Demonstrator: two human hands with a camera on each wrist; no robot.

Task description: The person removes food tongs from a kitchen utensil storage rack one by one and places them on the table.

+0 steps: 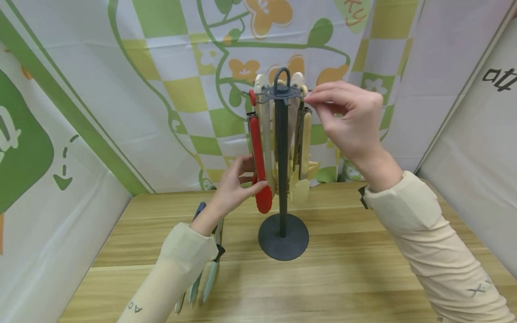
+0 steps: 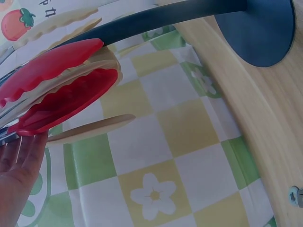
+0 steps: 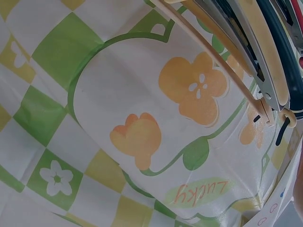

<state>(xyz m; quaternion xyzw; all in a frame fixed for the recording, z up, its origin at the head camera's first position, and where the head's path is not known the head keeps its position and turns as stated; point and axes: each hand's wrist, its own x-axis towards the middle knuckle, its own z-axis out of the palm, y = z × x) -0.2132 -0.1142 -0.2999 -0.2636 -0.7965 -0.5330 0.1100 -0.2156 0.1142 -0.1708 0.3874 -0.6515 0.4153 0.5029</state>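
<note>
A dark stand (image 1: 282,170) with a loop top and round base (image 1: 284,244) carries several hanging tongs. My left hand (image 1: 238,179) holds the lower part of red tongs (image 1: 257,148), thumb in front and fingers behind; the left wrist view shows fingers against their scalloped red head (image 2: 71,101). High at the right, my right hand (image 1: 349,112) has its bent fingertips right at the ring of yellow tongs (image 1: 307,139). In the right wrist view this ring (image 3: 287,117) hangs on a hook; I cannot tell whether the fingers pinch it.
Cream tongs (image 1: 264,116) hang behind the red ones. Under my left forearm, more tongs lie on the wooden table (image 1: 355,269), with teal heads (image 1: 210,280) and a blue handle (image 1: 199,208). A patterned cloth (image 1: 177,98) rises behind the table; white panels flank it.
</note>
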